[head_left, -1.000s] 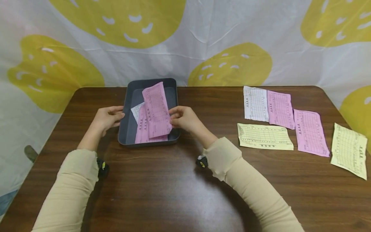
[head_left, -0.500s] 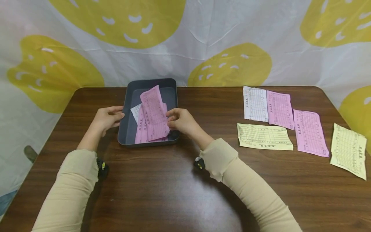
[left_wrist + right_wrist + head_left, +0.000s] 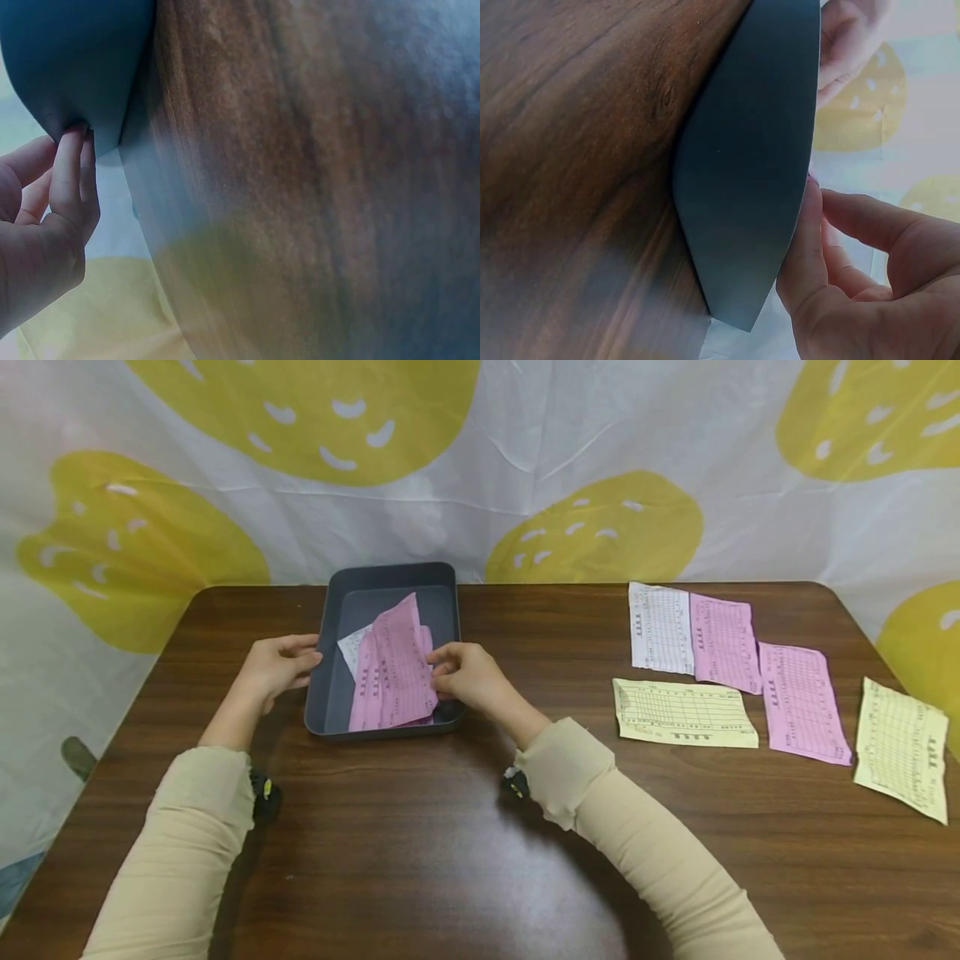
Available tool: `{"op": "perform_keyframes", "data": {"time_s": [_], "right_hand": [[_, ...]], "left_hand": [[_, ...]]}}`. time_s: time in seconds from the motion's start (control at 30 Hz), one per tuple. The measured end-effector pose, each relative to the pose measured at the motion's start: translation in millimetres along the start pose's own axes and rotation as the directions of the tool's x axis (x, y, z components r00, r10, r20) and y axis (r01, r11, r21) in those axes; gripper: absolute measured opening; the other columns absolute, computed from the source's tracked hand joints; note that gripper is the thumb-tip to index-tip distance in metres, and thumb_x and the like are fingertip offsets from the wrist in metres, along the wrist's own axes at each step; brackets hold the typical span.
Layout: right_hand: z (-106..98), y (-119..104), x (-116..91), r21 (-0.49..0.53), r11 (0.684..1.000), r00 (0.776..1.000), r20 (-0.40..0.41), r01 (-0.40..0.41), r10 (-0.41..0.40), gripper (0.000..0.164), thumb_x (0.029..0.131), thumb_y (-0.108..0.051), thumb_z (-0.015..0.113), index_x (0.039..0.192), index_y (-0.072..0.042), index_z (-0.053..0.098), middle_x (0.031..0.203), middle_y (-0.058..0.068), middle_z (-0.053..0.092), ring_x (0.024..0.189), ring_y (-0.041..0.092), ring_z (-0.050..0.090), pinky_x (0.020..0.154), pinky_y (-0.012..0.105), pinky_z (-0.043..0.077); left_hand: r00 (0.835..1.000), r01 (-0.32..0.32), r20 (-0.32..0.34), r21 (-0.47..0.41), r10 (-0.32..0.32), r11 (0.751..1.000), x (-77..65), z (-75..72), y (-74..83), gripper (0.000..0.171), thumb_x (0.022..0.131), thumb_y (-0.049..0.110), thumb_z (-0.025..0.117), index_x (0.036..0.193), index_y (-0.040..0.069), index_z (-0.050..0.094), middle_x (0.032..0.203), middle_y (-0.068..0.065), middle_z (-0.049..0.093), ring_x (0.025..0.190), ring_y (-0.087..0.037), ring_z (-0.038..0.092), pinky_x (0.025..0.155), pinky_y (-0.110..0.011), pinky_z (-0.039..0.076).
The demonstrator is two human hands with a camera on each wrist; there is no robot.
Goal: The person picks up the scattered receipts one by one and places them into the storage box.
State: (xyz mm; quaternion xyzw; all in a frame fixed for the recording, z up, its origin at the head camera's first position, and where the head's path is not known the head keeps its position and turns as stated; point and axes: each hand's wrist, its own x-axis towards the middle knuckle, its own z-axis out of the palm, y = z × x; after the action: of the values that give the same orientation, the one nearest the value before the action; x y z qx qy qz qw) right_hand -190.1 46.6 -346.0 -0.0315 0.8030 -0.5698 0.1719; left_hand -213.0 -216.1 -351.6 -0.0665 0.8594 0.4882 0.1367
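Observation:
A dark grey rectangular tray point(image 3: 444, 578) stands at the back left of the table, holding several pink receipts and a white receipt point(image 3: 350, 647). My left hand point(image 3: 277, 670) grips the tray's left edge, thumb at the rim; in the left wrist view its fingers point(image 3: 69, 169) press the outer wall. With thumb and forefinger, my right hand point(image 3: 471, 675) pinches the right edge of the topmost pink receipt point(image 3: 405, 664), low inside the tray. This receipt overlaps the other pink ones. In the right wrist view the tray wall hides nearly all of it.
On the right of the brown table point(image 3: 420, 860) lie a white receipt point(image 3: 662, 628), two pink receipts point(image 3: 726, 642), a yellow receipt point(image 3: 686, 714) and another yellow receipt point(image 3: 902, 750) near the right edge. A patterned curtain point(image 3: 450, 502) hangs right behind the table.
My right hand has moved slightly left and lowered the pink receipt farther into the tray, toward the others. The left hand and the tray have stayed put.

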Motion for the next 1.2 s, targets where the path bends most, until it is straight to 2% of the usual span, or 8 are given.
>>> {"op": "perform_keyframes", "data": {"time_s": [0.4, 0.63, 0.8, 0.97, 1.2], "right_hand": [[-3, -1, -2, -0.049, 0.999, 1.0, 0.009, 0.017, -0.017, 0.031, 0.086, 0.006, 0.059, 0.116, 0.007, 0.063, 0.087, 0.012, 0.063, 0.066, 0.008, 0.058, 0.079, 0.034, 0.06], [-6, -4, -7, -0.085, 0.996, 0.999, 0.016, 0.029, -0.028, 0.026, 0.087, 0.0, 0.061, 0.112, 0.006, 0.065, 0.099, 0.02, 0.067, 0.08, 0.022, 0.067, 0.075, 0.029, 0.06], [-11, -5, -10, -0.087, 0.995, 0.999, 0.014, 0.04, -0.039, 0.025, 0.088, -0.004, 0.063, 0.111, 0.006, 0.065, 0.101, 0.021, 0.067, 0.078, 0.019, 0.065, 0.074, 0.029, 0.06], [-22, -4, -12, -0.104, 0.993, 0.999, 0.013, 0.052, -0.051, 0.029, 0.088, -0.004, 0.063, 0.115, 0.006, 0.063, 0.102, 0.021, 0.067, 0.078, 0.016, 0.064, 0.077, 0.032, 0.06], [-50, 1, -14, -0.1, 0.994, 0.999, -0.008, 0.052, -0.053, 0.03, 0.088, -0.003, 0.061, 0.116, 0.007, 0.061, 0.097, 0.017, 0.066, 0.077, 0.013, 0.063, 0.081, 0.037, 0.059]], "left_hand": [[1.0, 0.001, -0.004, 0.0, -0.001, 1.0, 1.0, 0.2, -0.5, 0.048, 0.099, 0.015, 0.051, 0.145, 0.004, 0.04, 0.137, -0.023, 0.05, 0.074, 0.016, 0.051, 0.071, -0.008, 0.053], [1.0, 0.006, 0.0, 0.001, -0.006, 1.0, 1.5, 0.4, -0.7, 0.049, 0.099, 0.015, 0.05, 0.145, 0.004, 0.039, 0.138, -0.023, 0.05, 0.073, 0.016, 0.051, 0.07, -0.008, 0.053], [1.0, 0.01, 0.002, -0.004, -0.01, 1.0, 2.3, 0.5, -1.5, 0.049, 0.099, 0.015, 0.05, 0.146, 0.004, 0.038, 0.139, -0.024, 0.049, 0.072, 0.016, 0.052, 0.071, -0.008, 0.053], [1.0, 0.005, 0.001, -0.009, -0.005, 1.0, 2.1, 0.6, -1.8, 0.049, 0.099, 0.014, 0.05, 0.146, 0.003, 0.037, 0.139, -0.024, 0.049, 0.071, 0.017, 0.052, 0.07, -0.008, 0.053], [1.0, -0.004, -0.002, -0.013, 0.004, 1.0, 1.7, 1.0, -1.9, 0.049, 0.099, 0.014, 0.05, 0.145, 0.002, 0.037, 0.138, -0.025, 0.049, 0.071, 0.016, 0.052, 0.07, -0.008, 0.053]]}}
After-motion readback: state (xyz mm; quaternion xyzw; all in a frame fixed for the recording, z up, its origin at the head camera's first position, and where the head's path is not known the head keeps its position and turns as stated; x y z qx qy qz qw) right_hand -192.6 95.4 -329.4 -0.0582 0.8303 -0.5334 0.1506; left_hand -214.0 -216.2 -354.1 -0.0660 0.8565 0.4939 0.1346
